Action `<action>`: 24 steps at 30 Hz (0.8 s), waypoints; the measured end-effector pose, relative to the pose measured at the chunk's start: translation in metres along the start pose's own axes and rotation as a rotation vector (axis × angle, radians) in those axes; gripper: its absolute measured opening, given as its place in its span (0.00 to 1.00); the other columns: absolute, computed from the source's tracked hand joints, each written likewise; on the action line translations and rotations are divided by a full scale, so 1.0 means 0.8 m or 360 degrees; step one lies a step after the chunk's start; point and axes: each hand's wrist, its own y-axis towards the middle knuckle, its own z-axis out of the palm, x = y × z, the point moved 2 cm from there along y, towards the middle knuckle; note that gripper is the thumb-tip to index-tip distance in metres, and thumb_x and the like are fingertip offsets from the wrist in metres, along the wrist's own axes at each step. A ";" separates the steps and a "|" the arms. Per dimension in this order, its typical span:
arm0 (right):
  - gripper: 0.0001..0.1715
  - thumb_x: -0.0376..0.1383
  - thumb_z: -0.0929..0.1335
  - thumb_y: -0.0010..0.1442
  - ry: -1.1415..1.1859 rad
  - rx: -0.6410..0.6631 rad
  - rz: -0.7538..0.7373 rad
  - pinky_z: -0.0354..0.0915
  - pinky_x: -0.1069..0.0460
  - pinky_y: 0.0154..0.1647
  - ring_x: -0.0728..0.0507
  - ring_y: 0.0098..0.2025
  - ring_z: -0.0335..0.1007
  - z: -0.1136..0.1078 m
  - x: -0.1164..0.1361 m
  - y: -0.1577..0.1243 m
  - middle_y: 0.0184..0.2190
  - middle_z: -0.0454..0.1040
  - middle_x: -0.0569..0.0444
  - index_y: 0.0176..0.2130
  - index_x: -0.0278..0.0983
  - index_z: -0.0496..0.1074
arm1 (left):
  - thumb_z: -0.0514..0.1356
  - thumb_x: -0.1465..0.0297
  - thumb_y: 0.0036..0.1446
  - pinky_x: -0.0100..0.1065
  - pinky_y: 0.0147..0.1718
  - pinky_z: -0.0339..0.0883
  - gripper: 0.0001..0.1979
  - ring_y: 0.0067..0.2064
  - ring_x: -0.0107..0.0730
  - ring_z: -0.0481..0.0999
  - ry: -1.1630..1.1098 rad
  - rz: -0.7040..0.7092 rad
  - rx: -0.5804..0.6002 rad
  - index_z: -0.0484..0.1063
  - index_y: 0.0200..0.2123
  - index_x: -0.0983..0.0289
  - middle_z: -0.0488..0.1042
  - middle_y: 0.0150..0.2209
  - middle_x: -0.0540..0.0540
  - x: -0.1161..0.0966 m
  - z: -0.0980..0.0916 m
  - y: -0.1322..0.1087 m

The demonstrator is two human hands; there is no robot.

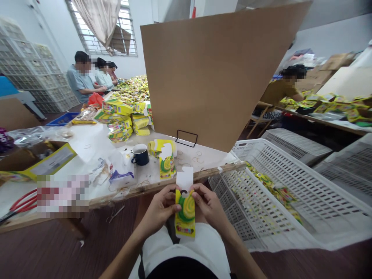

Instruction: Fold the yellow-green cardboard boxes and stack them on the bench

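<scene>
A small yellow and green carton [185, 212] is held upright above my lap, its white top flap standing up. My left hand [163, 207] grips its left edge, thumb on the printed front. On the other side, the thumb and fingers of my right hand [208, 202] pinch the upper right edge near the flap. Whether anything is inside the carton cannot be seen. Just beyond my hands, another yellow carton [166, 164] with a raised white flap stands at the table edge, before a yellow stack of flat cartons [158, 145].
A dark mug [140, 155], a tissue pack [121, 170] and red-handled scissors [24, 201] lie on the white table [87, 143]. A large cardboard sheet [203, 77] stands behind. White plastic crates [279, 186] with yellow packets are at my right. Several people sit farther off.
</scene>
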 end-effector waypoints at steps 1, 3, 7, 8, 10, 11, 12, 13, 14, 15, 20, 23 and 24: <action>0.11 0.41 0.65 0.63 0.0017 0.0051 -0.0008 0.67 0.54 0.35 0.46 0.31 0.70 -0.001 0.000 0.001 0.27 0.74 0.56 0.34 0.40 0.73 | 0.67 0.72 0.51 0.32 0.36 0.68 0.19 0.38 0.38 0.77 -0.0024 -0.0024 0.0035 0.65 0.45 0.64 0.77 0.38 0.57 0.000 0.001 -0.001; 0.12 0.41 0.64 0.64 0.0105 0.0083 -0.0024 0.66 0.54 0.36 0.46 0.32 0.70 0.000 -0.001 0.002 0.29 0.74 0.55 0.32 0.39 0.72 | 0.67 0.72 0.51 0.33 0.34 0.69 0.21 0.37 0.38 0.78 -0.0057 -0.0037 0.0053 0.63 0.47 0.62 0.77 0.38 0.58 0.000 0.004 -0.002; 0.16 0.39 0.66 0.62 0.0359 -0.0115 0.0018 0.67 0.50 0.43 0.44 0.41 0.72 0.001 -0.002 0.002 0.38 0.75 0.53 0.51 0.41 0.67 | 0.65 0.70 0.54 0.37 0.37 0.70 0.37 0.40 0.42 0.78 -0.0048 -0.0033 0.0039 0.47 0.62 0.57 0.76 0.43 0.60 -0.004 0.004 -0.001; 0.18 0.39 0.66 0.62 0.0361 -0.0126 0.0013 0.66 0.49 0.45 0.44 0.43 0.71 0.001 -0.001 0.002 0.40 0.75 0.52 0.52 0.42 0.67 | 0.65 0.70 0.54 0.37 0.38 0.70 0.37 0.41 0.43 0.78 -0.0011 -0.0038 0.0044 0.49 0.62 0.58 0.75 0.44 0.61 -0.005 0.003 0.000; 0.13 0.40 0.65 0.63 0.0260 -0.0095 -0.0074 0.65 0.48 0.48 0.42 0.45 0.70 -0.002 0.004 0.002 0.41 0.75 0.51 0.47 0.42 0.73 | 0.65 0.71 0.53 0.37 0.40 0.70 0.30 0.43 0.44 0.77 0.0092 -0.0032 0.0010 0.59 0.58 0.62 0.76 0.44 0.62 -0.005 0.001 0.000; 0.14 0.41 0.63 0.64 0.0199 -0.0070 -0.0125 0.64 0.48 0.48 0.42 0.45 0.69 -0.003 0.007 0.003 0.41 0.74 0.51 0.42 0.42 0.76 | 0.64 0.71 0.53 0.37 0.40 0.70 0.26 0.44 0.44 0.77 0.0146 -0.0024 -0.0042 0.62 0.55 0.63 0.76 0.44 0.62 -0.004 -0.001 0.001; 0.16 0.42 0.63 0.64 0.0146 -0.0046 -0.0147 0.65 0.48 0.46 0.42 0.44 0.69 -0.005 0.010 0.003 0.40 0.74 0.50 0.40 0.41 0.78 | 0.64 0.71 0.53 0.37 0.40 0.70 0.24 0.44 0.44 0.77 0.0196 -0.0012 -0.0110 0.64 0.54 0.64 0.76 0.44 0.62 -0.002 -0.003 0.000; 0.16 0.43 0.63 0.63 0.0103 -0.0013 -0.0122 0.65 0.49 0.43 0.43 0.40 0.69 -0.006 0.011 0.004 0.37 0.74 0.51 0.40 0.40 0.78 | 0.64 0.71 0.54 0.37 0.40 0.70 0.24 0.44 0.44 0.77 0.0242 0.0002 -0.0179 0.65 0.53 0.63 0.76 0.45 0.61 -0.001 -0.004 0.000; 0.16 0.43 0.64 0.62 0.0071 0.0026 -0.0055 0.66 0.51 0.38 0.44 0.35 0.69 -0.005 0.012 0.004 0.32 0.73 0.52 0.43 0.40 0.77 | 0.63 0.71 0.54 0.37 0.41 0.71 0.23 0.44 0.43 0.77 0.0281 0.0013 -0.0236 0.65 0.54 0.63 0.76 0.45 0.61 0.001 -0.004 0.000; 0.16 0.42 0.66 0.60 0.0040 0.0076 0.0035 0.64 0.53 0.32 0.46 0.30 0.67 -0.004 0.013 0.004 0.28 0.71 0.55 0.46 0.40 0.75 | 0.63 0.71 0.54 0.38 0.41 0.71 0.24 0.44 0.44 0.77 0.0308 0.0020 -0.0268 0.65 0.54 0.63 0.76 0.46 0.61 0.003 -0.003 0.000; 0.18 0.34 0.65 0.57 -0.0083 0.0114 0.0230 0.56 0.57 0.22 0.50 0.21 0.59 0.006 0.010 0.001 0.20 0.61 0.64 0.49 0.40 0.67 | 0.61 0.71 0.56 0.41 0.47 0.69 0.25 0.48 0.44 0.75 0.0236 0.0001 -0.0172 0.63 0.57 0.63 0.75 0.48 0.62 0.004 0.005 0.001; 0.17 0.33 0.65 0.57 -0.0114 0.0105 0.0230 0.55 0.57 0.23 0.50 0.21 0.59 0.011 0.011 0.001 0.19 0.59 0.65 0.48 0.40 0.65 | 0.61 0.71 0.55 0.42 0.47 0.68 0.26 0.47 0.44 0.75 0.0198 -0.0025 -0.0141 0.61 0.58 0.63 0.75 0.48 0.63 0.000 0.006 0.001; 0.18 0.33 0.65 0.56 -0.0116 0.0115 0.0235 0.55 0.57 0.23 0.50 0.21 0.59 0.013 0.013 0.001 0.19 0.58 0.65 0.48 0.40 0.64 | 0.61 0.71 0.55 0.41 0.46 0.69 0.26 0.47 0.44 0.75 0.0197 -0.0025 -0.0149 0.61 0.58 0.64 0.75 0.47 0.63 -0.001 0.006 0.001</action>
